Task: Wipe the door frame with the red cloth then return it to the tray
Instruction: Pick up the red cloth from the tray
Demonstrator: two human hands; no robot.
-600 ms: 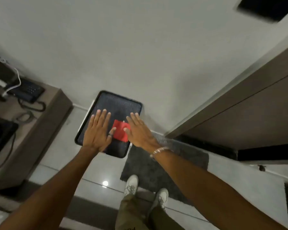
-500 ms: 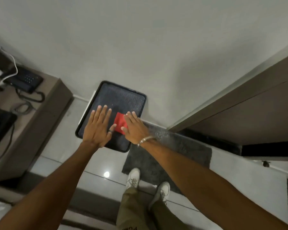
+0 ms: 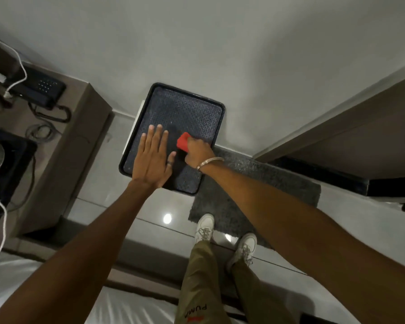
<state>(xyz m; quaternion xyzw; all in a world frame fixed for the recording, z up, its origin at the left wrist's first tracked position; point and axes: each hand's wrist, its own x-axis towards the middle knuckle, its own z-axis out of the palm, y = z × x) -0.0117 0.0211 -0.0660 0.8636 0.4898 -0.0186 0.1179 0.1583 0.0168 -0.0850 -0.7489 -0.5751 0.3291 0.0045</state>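
A black textured tray (image 3: 185, 108) lies on the floor against the pale wall. My right hand (image 3: 198, 153) is closed around the red cloth (image 3: 182, 141), which is bunched and lifted off the tray's right part. My left hand (image 3: 154, 157) hovers flat over the tray's left half, fingers spread, holding nothing. The brown door frame (image 3: 337, 122) runs diagonally at the right, well apart from both hands.
A grey doormat (image 3: 267, 183) lies right of the tray under the doorway. A brown side table (image 3: 75, 141) with a black telephone (image 3: 38, 90) and cables stands at the left. My feet (image 3: 225, 237) stand on the glossy floor tiles; a white bed edge is at the bottom.
My right hand has closed on the red cloth and raised it from the tray, where it lay flat between both hands. The left hand stays spread over the tray.
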